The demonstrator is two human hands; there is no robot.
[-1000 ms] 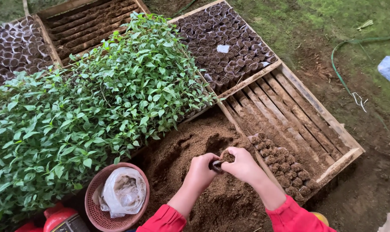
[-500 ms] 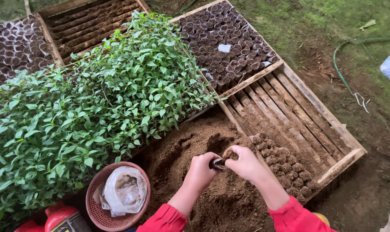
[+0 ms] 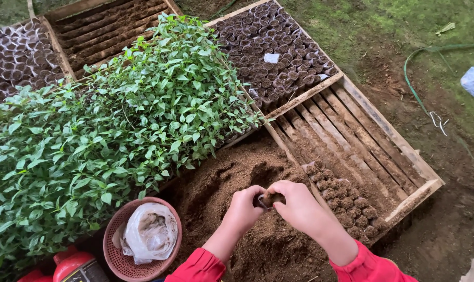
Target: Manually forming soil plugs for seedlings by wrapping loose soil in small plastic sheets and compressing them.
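Observation:
My left hand and my right hand meet over a heap of loose brown soil. Both grip a small dark soil-filled pot between the fingertips. Red sleeves cover both forearms. Just right of my hands, several filled pots stand in rows at the near corner of a slatted wooden tray.
Dense green seedlings fill the left side. A pink basket with a crumpled plastic bag stands by a red container. Farther trays hold several dark pots. A green hose lies on bare ground at right.
My hands stay together over the soil heap with the small pot; the fingers shift only slightly around it.

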